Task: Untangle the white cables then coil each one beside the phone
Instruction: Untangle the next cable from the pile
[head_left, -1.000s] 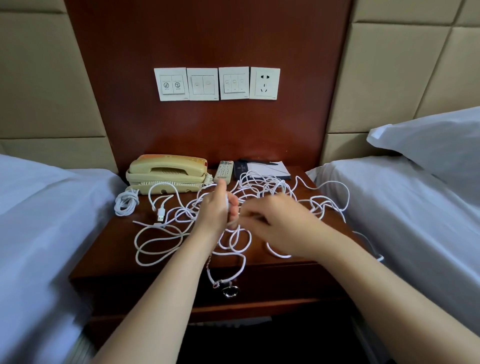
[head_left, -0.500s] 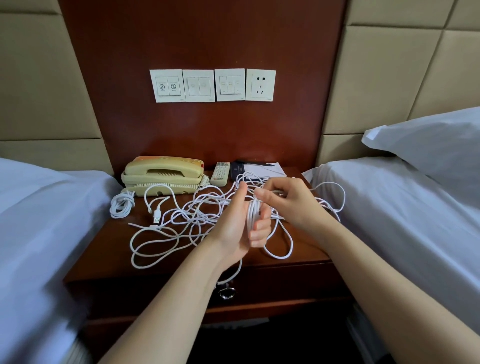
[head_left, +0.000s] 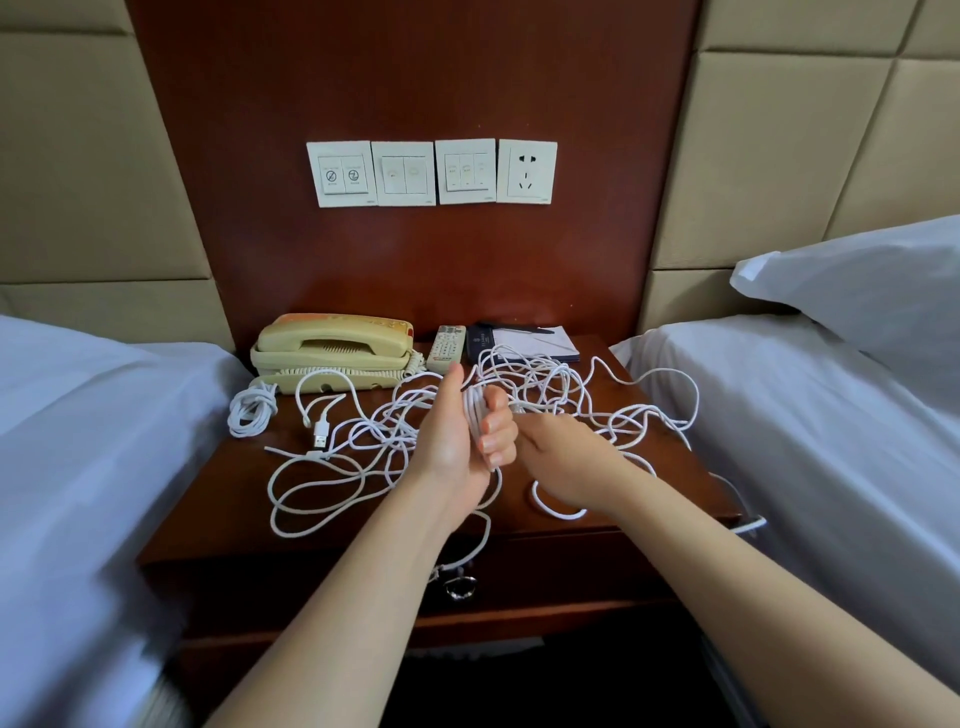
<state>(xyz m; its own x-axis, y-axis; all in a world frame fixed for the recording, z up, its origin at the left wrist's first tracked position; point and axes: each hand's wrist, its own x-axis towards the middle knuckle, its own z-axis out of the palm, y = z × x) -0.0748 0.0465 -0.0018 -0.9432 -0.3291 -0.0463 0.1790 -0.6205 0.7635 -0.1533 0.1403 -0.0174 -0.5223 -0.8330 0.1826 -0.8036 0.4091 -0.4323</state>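
Head camera shows the left hand (head_left: 457, 441) gripping loops of white cable (head_left: 474, 415) above the nightstand (head_left: 218, 499); the right hand (head_left: 566, 462) is just beside, its grip I cannot tell

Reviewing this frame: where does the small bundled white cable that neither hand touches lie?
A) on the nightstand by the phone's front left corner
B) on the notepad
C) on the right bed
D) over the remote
A: the bundled cable lies on the nightstand at the phone's front left corner, apart from the tangled cables.
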